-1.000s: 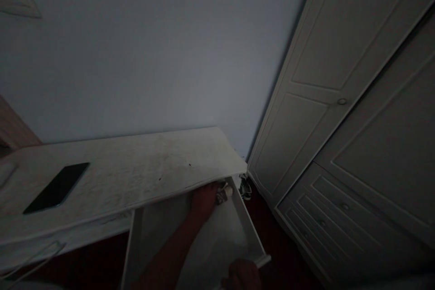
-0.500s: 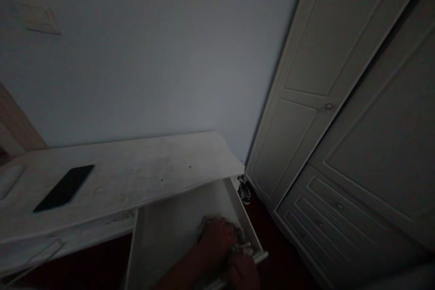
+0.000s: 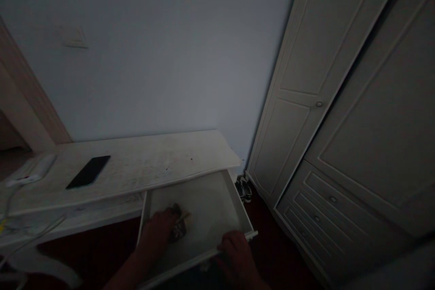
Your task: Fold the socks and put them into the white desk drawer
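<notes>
Two bare hands in the head view. The left hand (image 3: pixel 162 226), back uppermost, lies at the end of a forearm (image 3: pixel 131 265) rising obliquely from the lower edge; its fingers bend forward, their tips partly obscured. The right hand (image 3: pixel 235 247), well apart from the left, has curled fingers; its wrist (image 3: pixel 249 276) slants towards the lower edge. Dim light blurs finer detail.

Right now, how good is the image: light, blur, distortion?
Head view: dim overall, wall brightest, floor nearly black; left hand and the small items beside it smeared and soft; wardrobe leaning, as through a wide lens; no strong glare.
</notes>
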### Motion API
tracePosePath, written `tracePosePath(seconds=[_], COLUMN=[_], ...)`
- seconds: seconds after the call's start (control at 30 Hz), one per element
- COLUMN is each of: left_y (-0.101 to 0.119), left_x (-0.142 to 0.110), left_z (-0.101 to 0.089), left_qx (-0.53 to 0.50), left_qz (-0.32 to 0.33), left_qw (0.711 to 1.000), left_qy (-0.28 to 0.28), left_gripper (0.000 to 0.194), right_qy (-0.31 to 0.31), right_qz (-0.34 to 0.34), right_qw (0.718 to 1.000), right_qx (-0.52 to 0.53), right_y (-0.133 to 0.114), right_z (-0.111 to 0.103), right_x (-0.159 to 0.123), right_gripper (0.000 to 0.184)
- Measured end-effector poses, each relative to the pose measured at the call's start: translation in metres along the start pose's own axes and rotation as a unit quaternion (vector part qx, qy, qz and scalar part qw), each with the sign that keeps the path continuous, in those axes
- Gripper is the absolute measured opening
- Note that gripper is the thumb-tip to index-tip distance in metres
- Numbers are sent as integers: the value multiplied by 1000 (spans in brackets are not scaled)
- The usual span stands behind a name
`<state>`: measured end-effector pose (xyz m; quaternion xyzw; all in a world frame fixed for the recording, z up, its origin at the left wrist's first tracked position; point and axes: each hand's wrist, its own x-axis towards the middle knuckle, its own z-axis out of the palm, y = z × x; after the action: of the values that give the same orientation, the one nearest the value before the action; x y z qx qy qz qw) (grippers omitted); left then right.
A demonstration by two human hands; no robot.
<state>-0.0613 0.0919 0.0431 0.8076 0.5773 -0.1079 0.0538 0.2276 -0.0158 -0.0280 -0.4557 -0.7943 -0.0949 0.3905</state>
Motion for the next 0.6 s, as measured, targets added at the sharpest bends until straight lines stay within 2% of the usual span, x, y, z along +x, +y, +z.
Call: tracePosePath(seconds=[0.13,0.27,0.37,0.47,0.57,0.6], left_y=[13,15,13,14,14,13], left_x=[-9,-15,-15,-2,21,29], left_z=[3,7,9,8,2,0], left_qx=[-5,-43,-59,-64,-67,-69], left_qz=[-20,28,2,-67,-110,-110], left_qw=[1000,999,998,995,989,988], left_qy=[-15,-15,-9,38,74,82], left_gripper=[67,71,68,66,67,66], right_qy=[-24,-29,-24,-36,10,38], right_qz=[-18,-34,-15,-5,-52,-74], right_qw=[999,999,999,998,997,995], right_qx=[12,-3,29,59,53,48], right_y=[5,13,18,26,38,42], right_z=[-18,-25,-25,-16,4,13], right_x=[5,8,9,6,2,1], right_gripper=[8,10,9,11,3,8])
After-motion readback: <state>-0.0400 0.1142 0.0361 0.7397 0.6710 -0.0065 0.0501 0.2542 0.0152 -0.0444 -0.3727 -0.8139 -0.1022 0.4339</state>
